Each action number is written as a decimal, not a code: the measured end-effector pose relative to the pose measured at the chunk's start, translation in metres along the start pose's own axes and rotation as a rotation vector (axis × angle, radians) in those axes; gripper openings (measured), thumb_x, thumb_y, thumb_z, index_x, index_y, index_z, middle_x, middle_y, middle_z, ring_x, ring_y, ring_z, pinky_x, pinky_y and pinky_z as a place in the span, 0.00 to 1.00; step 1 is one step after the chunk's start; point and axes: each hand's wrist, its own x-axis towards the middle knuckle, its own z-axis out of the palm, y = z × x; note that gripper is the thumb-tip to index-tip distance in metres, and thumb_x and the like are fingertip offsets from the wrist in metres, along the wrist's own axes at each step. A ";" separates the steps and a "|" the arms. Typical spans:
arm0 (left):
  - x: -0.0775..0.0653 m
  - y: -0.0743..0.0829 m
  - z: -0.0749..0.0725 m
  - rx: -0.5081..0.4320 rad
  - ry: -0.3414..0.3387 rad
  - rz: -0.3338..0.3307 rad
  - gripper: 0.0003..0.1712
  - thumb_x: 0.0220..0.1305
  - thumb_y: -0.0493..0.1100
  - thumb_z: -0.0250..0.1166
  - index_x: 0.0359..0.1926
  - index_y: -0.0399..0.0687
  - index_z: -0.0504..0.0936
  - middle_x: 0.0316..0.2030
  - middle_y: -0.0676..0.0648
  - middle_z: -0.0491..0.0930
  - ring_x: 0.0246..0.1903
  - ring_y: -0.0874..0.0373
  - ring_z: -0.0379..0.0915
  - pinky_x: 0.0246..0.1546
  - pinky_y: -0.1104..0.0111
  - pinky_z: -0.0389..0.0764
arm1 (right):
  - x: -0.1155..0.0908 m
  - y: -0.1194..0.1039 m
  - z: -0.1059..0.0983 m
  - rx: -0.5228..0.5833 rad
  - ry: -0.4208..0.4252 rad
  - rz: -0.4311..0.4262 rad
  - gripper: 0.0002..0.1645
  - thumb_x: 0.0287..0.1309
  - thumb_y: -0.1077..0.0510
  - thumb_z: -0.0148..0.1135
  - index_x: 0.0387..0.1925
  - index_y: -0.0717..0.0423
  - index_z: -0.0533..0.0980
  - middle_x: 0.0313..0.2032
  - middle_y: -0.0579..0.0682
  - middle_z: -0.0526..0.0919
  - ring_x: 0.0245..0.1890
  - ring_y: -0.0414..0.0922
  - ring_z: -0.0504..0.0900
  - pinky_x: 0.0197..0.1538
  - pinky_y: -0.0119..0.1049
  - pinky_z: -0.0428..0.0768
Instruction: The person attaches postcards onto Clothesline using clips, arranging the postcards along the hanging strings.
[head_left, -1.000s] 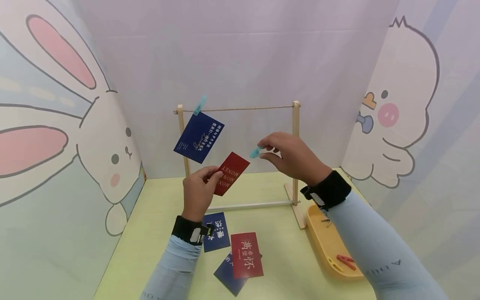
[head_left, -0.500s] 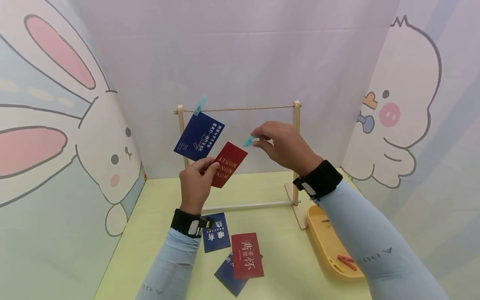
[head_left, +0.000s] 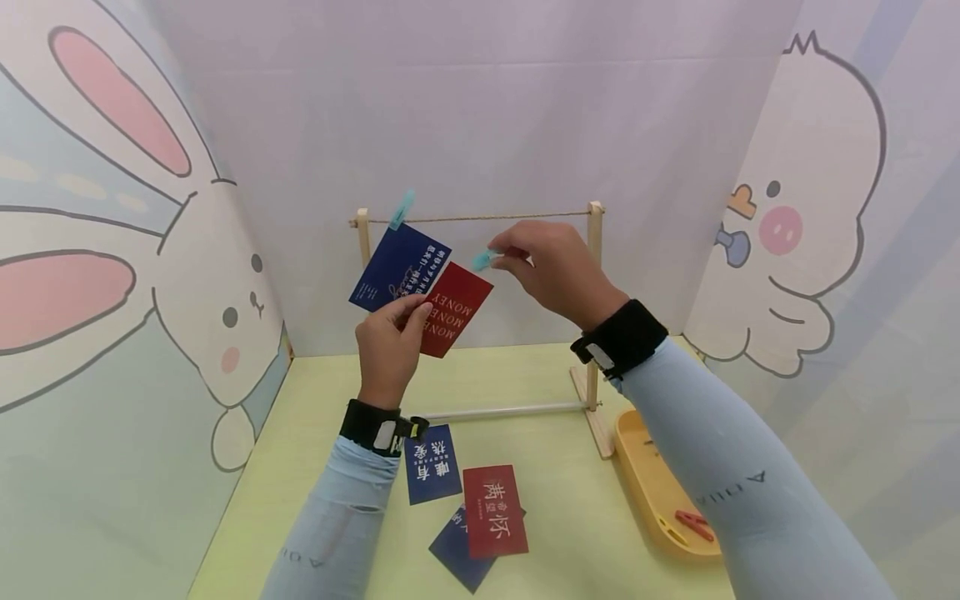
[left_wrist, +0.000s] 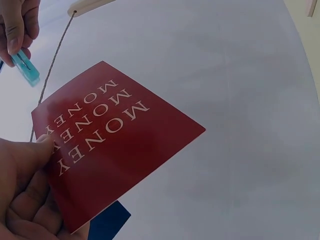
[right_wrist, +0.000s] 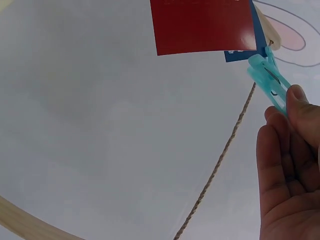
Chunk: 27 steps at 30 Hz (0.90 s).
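My left hand (head_left: 390, 346) pinches a red card (head_left: 456, 310) printed with MONEY by its left edge, tilted, just below the rope (head_left: 480, 218). In my right hand (head_left: 551, 267) a light-blue clothespin (head_left: 483, 260) is pinched between thumb and fingers, close to the card's upper corner but apart from it. The right wrist view shows this clothespin (right_wrist: 270, 80) near the twine. A blue card (head_left: 397, 267) hangs tilted from the rope's left end by another light-blue clothespin (head_left: 402, 210); the red card covers part of it.
The rope spans a wooden frame (head_left: 595, 292) on the green table. A blue card (head_left: 432, 465) and a red card (head_left: 495, 511), overlapping another blue card (head_left: 461, 554), lie in front. At right, a yellow tray (head_left: 633, 467) holds a red clothespin (head_left: 694, 524).
Both hands have risen toward the rope. The red card moved up and now overlaps the hanging blue card; the right hand with the clothespin moved up and left.
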 end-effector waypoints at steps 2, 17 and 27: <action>0.004 0.001 -0.001 -0.007 0.003 0.002 0.16 0.62 0.50 0.64 0.49 0.49 0.83 0.40 0.50 0.84 0.33 0.66 0.76 0.33 0.58 0.84 | 0.004 0.000 0.000 -0.005 0.007 0.004 0.15 0.53 0.56 0.69 0.44 0.54 0.81 0.35 0.46 0.83 0.31 0.36 0.73 0.37 0.34 0.79; 0.025 0.008 -0.005 -0.015 0.027 -0.023 0.16 0.62 0.52 0.63 0.49 0.52 0.83 0.41 0.52 0.84 0.33 0.68 0.76 0.33 0.60 0.84 | 0.031 -0.002 -0.001 -0.002 0.038 0.003 0.14 0.52 0.56 0.69 0.43 0.54 0.83 0.36 0.45 0.85 0.33 0.33 0.76 0.40 0.33 0.80; 0.035 0.012 -0.004 -0.003 0.046 -0.016 0.16 0.62 0.52 0.63 0.48 0.52 0.84 0.40 0.51 0.84 0.32 0.67 0.76 0.33 0.60 0.84 | 0.051 -0.001 0.003 0.020 0.024 0.093 0.13 0.56 0.54 0.65 0.44 0.49 0.83 0.37 0.43 0.85 0.37 0.31 0.77 0.44 0.29 0.79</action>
